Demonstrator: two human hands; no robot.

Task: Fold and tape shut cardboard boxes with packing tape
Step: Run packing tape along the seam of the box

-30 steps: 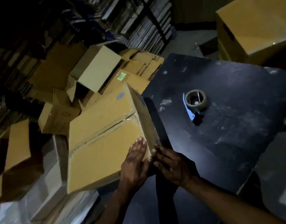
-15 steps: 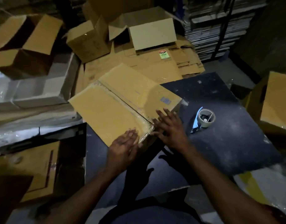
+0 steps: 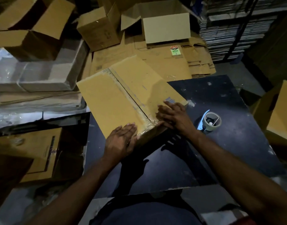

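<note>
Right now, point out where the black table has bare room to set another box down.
The black table is bare right of and in front of the tape dispenser. Its near-left strip lies in the arms' shadow. The far-left corner is crowded: the taped box sits under the left hand and right hand.

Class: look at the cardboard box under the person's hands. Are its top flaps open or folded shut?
Shut. The box has both flaps lying flat, meeting along a centre seam with shiny tape over it, left hand and right hand pressing its near end.

Tan cardboard box (image 3: 123, 96), black table (image 3: 220, 143), blue-handled grey tape roll (image 3: 211, 121).
</note>
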